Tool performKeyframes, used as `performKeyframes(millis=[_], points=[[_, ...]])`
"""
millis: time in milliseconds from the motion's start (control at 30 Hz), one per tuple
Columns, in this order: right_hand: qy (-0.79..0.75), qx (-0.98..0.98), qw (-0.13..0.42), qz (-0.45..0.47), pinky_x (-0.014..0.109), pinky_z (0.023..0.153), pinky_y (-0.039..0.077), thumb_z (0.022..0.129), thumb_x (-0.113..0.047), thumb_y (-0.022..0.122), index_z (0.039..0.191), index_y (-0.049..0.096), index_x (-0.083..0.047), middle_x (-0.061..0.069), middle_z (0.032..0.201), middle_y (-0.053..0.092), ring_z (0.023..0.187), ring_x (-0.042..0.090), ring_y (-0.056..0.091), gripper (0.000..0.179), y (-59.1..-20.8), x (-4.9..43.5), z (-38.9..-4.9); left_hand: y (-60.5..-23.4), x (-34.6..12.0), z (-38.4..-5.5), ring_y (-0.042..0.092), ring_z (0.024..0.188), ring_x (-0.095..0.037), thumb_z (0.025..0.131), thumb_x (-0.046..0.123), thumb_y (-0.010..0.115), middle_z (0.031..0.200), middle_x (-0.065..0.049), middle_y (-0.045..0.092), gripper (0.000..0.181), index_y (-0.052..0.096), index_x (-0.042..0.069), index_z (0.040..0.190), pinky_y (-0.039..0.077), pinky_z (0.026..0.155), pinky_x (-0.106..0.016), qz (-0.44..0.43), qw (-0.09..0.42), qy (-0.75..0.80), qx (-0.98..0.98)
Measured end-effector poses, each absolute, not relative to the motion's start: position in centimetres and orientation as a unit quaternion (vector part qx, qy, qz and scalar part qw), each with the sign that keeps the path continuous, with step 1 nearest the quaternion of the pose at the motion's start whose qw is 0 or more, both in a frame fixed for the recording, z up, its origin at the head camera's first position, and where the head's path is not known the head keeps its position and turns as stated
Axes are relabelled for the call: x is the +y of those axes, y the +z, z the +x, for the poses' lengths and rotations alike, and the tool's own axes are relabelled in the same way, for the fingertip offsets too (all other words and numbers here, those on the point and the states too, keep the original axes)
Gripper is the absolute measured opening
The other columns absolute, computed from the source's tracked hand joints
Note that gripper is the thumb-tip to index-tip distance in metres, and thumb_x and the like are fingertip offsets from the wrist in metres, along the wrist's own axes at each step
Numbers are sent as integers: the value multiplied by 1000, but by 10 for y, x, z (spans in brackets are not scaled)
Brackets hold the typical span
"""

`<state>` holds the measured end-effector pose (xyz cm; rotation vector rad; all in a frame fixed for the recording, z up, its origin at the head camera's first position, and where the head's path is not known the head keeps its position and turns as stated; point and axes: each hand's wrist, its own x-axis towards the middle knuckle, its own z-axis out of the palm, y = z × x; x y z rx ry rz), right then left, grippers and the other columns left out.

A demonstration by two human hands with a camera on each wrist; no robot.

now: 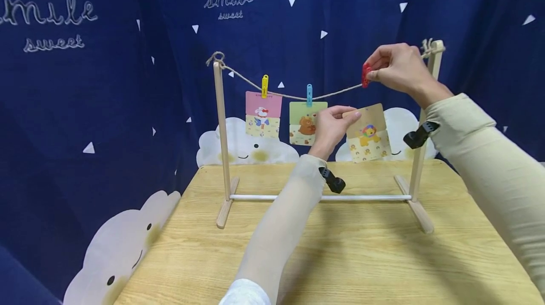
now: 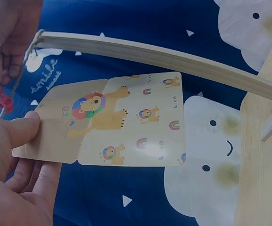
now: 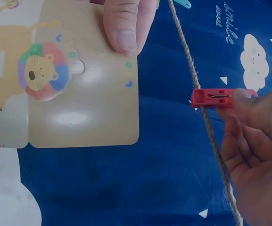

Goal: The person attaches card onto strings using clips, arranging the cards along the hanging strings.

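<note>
My left hand [image 1: 334,127] pinches a tan card with a lion on it [image 1: 369,135] by its upper left corner, thumb in front and fingers behind. The card hangs a little below the twine [image 1: 340,91], apart from it. Up at the right part of the twine, my right hand [image 1: 398,69] pinches a red clothespin [image 1: 365,75] between thumb and fingers. In the right wrist view the clothespin [image 3: 213,98] sits across the twine [image 3: 187,52], with the lion card [image 3: 103,103] off to its side.
A yellow clothespin [image 1: 265,86] holds a pink card [image 1: 263,113] on the twine; a blue clothespin [image 1: 309,95] holds a green card [image 1: 300,123]. Wooden posts [image 1: 222,130] stand on the table [image 1: 362,248], joined by a white bar [image 1: 366,197]. A blue curtain [image 1: 170,82] hangs behind.
</note>
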<state>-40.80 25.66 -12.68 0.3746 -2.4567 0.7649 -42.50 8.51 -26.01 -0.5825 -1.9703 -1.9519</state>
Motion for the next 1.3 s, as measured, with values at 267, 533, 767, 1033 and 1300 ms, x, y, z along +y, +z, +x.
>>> performKeyframes(millis=[267,533,767,1033,1300], points=[[270,-921,245,138,44,87,46,96,-26,73,115,72,-5,17,106,74,101,29,59,28,-131,256,-410,-258,87,-423,58,66,-4,90,20,83,81,8,76,10,82,13,96,42,54,-20,-194,158,-689,-680],[257,-926,237,143,45,86,46,96,-22,72,114,72,-4,17,104,74,100,31,61,25,-132,256,-412,-258,86,-424,52,65,-5,89,23,84,78,8,72,9,83,18,96,38,52,-21,-180,163,-679,-693],[257,-929,226,142,46,86,48,97,-26,72,116,72,-4,17,105,74,101,32,62,28,-132,257,-409,-257,90,-424,53,65,-5,89,25,83,79,10,73,10,83,18,95,37,51,-21,-179,172,-679,-691],[255,-931,216,144,42,83,48,97,-27,71,115,72,-5,14,103,76,99,30,63,28,-132,254,-406,-253,96,-425,56,64,-3,88,22,85,79,10,74,10,83,16,95,40,50,-20,-163,182,-695,-676],[252,-934,209,142,45,85,52,97,-26,71,115,73,-5,15,106,75,98,31,64,28,-131,253,-404,-247,99,-429,50,56,-2,88,20,85,75,9,74,12,83,14,98,35,47,-19,-166,191,-710,-657]])
